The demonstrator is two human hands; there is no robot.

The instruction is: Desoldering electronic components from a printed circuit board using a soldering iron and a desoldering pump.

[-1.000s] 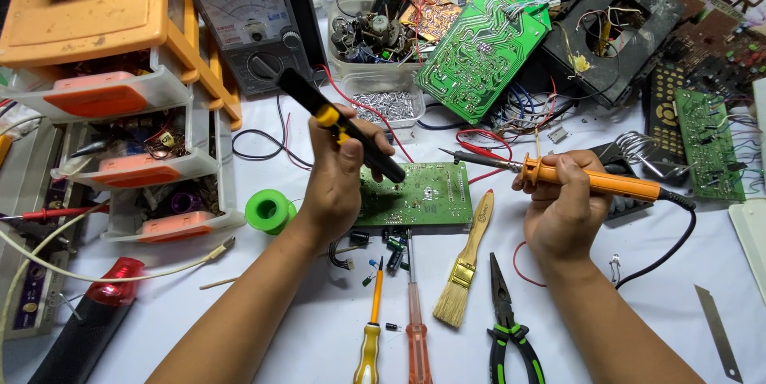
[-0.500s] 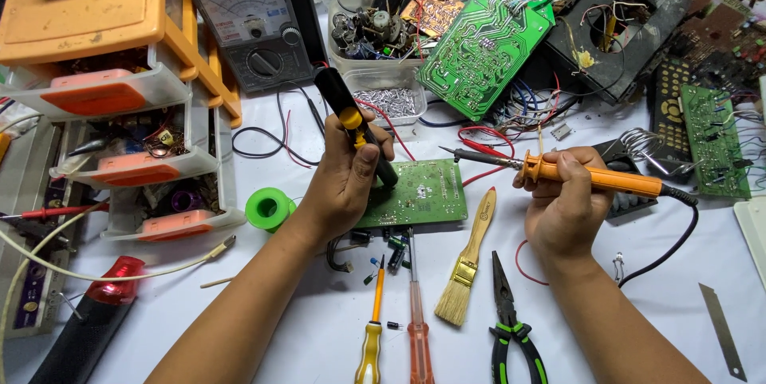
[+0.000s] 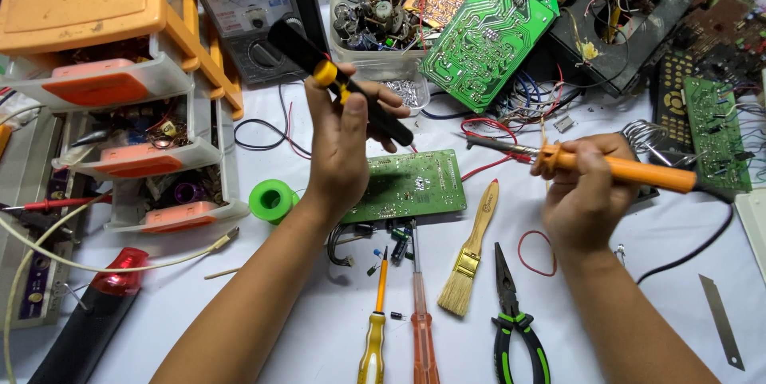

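Hands: left hand grips black desoldering pump; right hand grips orange soldering iron; two screwdrivers below.

The circuit board lies flat on the counter. Left of the board sits a solder spool, and further left a drawer unit. Behind the board stand a meter and a tub of parts. Before the board lie two screwdrivers, then a brush and pliers to their right. A blade lies far right of the board.
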